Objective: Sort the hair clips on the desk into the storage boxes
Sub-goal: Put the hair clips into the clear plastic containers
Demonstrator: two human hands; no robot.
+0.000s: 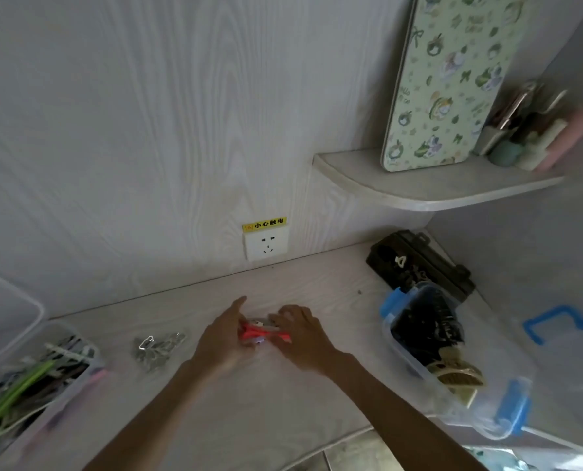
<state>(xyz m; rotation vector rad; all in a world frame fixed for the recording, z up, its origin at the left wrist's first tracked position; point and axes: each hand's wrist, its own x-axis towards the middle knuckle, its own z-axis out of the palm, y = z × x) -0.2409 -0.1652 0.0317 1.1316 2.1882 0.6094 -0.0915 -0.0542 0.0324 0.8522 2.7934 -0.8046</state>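
Both hands are meeting mid-desk (215, 419) over a bunch of red hair clips (262, 331). Left hand (223, 338) is cupping them, fingers loosely curved; right hand (300, 334) is lying on top, fingers curled over. Silver clips (157, 346) are sitting near the left box (75, 385); blue-latched box (402, 338) is sitting right.

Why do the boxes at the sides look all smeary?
In the head view, the edges blur: the left storage box and the blue-latched box are smeared, the wide lens bends the desk, and the hands on the red clips are softer too.
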